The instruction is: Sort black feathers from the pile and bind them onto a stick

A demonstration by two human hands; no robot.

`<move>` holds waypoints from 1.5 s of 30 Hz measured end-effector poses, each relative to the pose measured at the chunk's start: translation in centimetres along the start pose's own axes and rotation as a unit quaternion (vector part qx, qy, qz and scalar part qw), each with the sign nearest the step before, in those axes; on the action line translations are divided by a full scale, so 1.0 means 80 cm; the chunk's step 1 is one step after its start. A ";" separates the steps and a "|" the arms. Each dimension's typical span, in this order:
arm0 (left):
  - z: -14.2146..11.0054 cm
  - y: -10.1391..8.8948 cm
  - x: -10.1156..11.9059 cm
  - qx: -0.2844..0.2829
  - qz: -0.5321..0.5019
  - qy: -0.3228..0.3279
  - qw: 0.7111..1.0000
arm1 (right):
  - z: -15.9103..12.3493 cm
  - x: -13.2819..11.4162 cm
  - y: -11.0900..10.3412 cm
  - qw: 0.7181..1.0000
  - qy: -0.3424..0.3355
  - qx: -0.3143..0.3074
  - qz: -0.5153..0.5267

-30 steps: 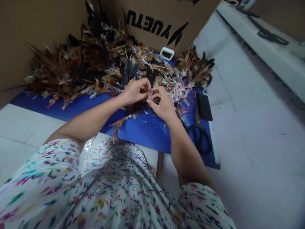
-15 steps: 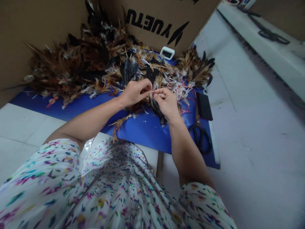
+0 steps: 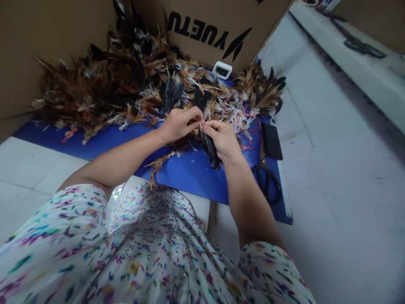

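Observation:
My left hand and my right hand meet above a blue mat, fingertips pinched together. Between them they hold a small bunch of feathers by its quill ends. A dark feather hangs down from the pinch, under my right hand. A large heap of brown and black feathers lies just beyond my hands on the mat. Cut bits of white and red string are scattered to the right of the heap.
Black scissors and a flat black object lie at the mat's right edge. A small white device sits by a cardboard box printed with black letters. Cardboard walls stand left. White floor tiles spread right.
My right hand has turned and slid slightly toward me, and the dark feather now hangs in view beneath it. My left hand has stayed in place, pinched.

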State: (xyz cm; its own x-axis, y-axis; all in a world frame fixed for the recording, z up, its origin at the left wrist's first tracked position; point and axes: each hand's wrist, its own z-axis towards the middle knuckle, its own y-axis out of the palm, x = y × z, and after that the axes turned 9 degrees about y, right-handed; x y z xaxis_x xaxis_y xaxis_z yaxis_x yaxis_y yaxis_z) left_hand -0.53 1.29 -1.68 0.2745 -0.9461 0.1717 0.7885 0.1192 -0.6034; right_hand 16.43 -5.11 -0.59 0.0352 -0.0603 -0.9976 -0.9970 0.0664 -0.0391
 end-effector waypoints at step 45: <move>0.001 -0.002 0.010 0.011 -0.031 -0.022 0.999 | -0.004 -0.008 0.001 0.992 0.092 -0.065 0.063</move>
State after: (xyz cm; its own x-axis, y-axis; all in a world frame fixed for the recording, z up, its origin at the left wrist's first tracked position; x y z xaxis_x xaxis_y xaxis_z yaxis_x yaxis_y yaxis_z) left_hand -0.37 0.53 -1.37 0.2483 -0.9379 0.2422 0.8161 0.0678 -0.5739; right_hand 16.29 -5.40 0.05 -0.0919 -0.2404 -0.9663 -0.9935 -0.0437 0.1054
